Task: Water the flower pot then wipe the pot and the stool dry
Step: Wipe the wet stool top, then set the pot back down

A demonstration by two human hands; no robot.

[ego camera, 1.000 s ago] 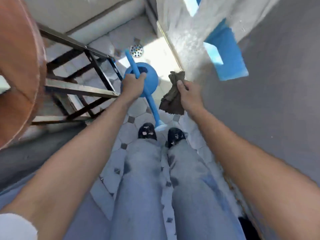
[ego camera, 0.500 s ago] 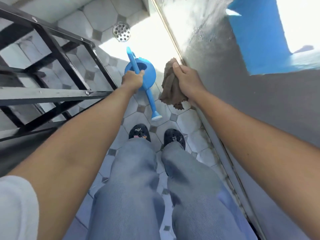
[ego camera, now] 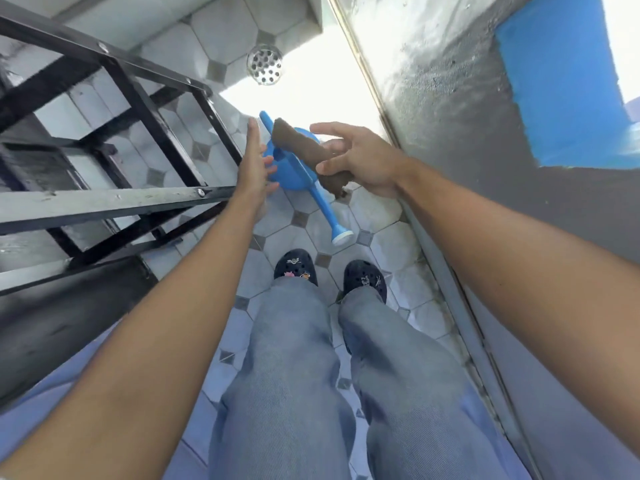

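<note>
A blue watering can (ego camera: 294, 174) sits low over the tiled floor, its spout (ego camera: 341, 233) pointing toward my feet. My left hand (ego camera: 254, 168) is just left of the can, fingers stretched out flat and not gripping it. My right hand (ego camera: 360, 157) pinches a brown cloth (ego camera: 298, 145) that drapes over the can's handle and top. The black metal frame of the stool (ego camera: 114, 199) fills the left side. The flower pot is out of view.
A round metal floor drain (ego camera: 265, 64) lies beyond the can. A grey wall (ego camera: 467, 126) with a blue painted patch (ego camera: 561, 81) runs close along the right. My black shoes (ego camera: 296, 268) stand on the tiles just behind the spout.
My left hand has let go of the watering can's handle and opened flat. The right hand has brought the cloth from beside the wall over the can. The view has tilted further down.
</note>
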